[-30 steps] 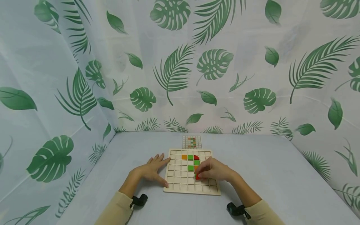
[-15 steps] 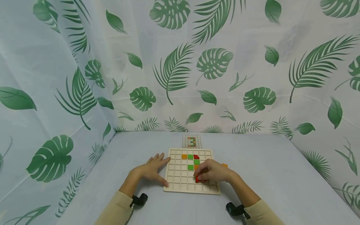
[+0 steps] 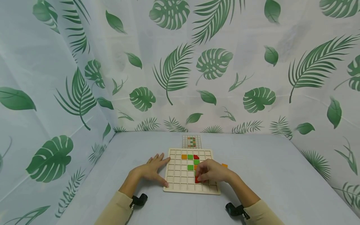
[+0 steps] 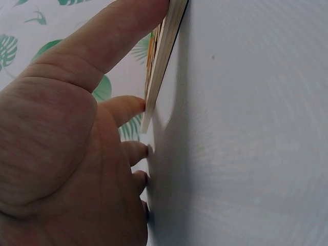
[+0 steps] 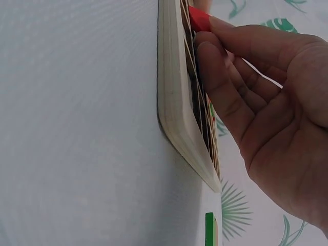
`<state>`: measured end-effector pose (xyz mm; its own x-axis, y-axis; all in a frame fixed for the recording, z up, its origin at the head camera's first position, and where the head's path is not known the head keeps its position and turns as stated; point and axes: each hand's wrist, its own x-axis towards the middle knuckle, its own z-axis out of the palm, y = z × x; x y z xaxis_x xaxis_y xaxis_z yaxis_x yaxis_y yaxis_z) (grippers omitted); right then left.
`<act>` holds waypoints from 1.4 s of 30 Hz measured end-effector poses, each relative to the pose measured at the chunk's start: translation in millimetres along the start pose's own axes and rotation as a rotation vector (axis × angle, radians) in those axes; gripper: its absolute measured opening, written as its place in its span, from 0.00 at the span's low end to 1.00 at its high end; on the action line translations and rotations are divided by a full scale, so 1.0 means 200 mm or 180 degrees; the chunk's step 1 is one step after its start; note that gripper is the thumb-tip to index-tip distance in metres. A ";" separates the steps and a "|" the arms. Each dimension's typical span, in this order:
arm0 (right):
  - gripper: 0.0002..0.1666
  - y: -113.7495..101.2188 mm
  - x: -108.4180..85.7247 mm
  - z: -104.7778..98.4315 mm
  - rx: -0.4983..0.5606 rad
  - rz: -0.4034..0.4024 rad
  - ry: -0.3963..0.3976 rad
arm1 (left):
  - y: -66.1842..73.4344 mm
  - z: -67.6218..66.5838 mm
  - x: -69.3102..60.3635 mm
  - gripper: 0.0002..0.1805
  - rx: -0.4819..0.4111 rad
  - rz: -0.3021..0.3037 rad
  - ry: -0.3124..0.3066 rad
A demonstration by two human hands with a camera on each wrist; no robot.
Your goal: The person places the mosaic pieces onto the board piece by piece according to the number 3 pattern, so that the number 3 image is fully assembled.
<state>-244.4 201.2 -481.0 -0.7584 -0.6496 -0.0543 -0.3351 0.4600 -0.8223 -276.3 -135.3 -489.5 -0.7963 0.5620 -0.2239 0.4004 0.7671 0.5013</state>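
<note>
A wooden grid board (image 3: 180,181) lies on the table. My left hand (image 3: 150,171) is spread at its left edge; in the left wrist view the thumb (image 4: 118,38) and index finger touch that edge. My right hand (image 3: 213,171) is over the board's right part, thumb and fingers pinching a red tile (image 5: 199,19). In the head view this tile sits low at a grid cell, partly covered by the fingers. Farther up the grid are an orange tile (image 3: 184,157), several green tiles (image 3: 190,157) and a red tile with a rounded corner (image 3: 196,157). The right hand hides some cells.
Behind the board lies a small card (image 3: 192,142) printed with a coloured grid pattern. An orange piece (image 3: 224,165) shows just past the right hand, right of the board. A green piece (image 5: 209,229) stands out near the board in the right wrist view. Leaf-print curtains surround the table.
The red tile in my right hand has moved slightly toward the near edge of the board and now sits lower and flatter. The orange piece beyond the hand has come into view. My left hand stays put.
</note>
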 end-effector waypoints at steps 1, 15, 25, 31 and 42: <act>0.04 0.00 0.00 0.00 0.0004 0.0009 0.0012 | 0.00 0.00 0.00 0.68 -0.0003 -0.0003 -0.0001; 0.08 0.02 0.00 0.00 -0.0146 0.0029 0.0057 | -0.02 0.02 0.01 0.68 0.0020 0.0008 -0.0006; 0.10 0.01 0.00 0.00 -0.0327 0.0079 0.0052 | -0.02 0.01 0.01 0.68 0.0029 0.0000 -0.0008; 0.10 0.00 0.00 0.00 -0.0331 0.0072 0.0051 | -0.02 0.01 0.01 0.68 0.0031 0.0009 -0.0006; 0.09 0.00 -0.01 0.00 -0.0394 -0.0006 0.0069 | -0.02 0.01 0.01 0.67 0.0040 0.0007 -0.0001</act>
<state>-243.4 201.7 -480.0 -0.7691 -0.6379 -0.0397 -0.4019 0.5310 -0.7460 -278.4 -136.4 -493.1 -0.7952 0.5639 -0.2230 0.4079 0.7696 0.4913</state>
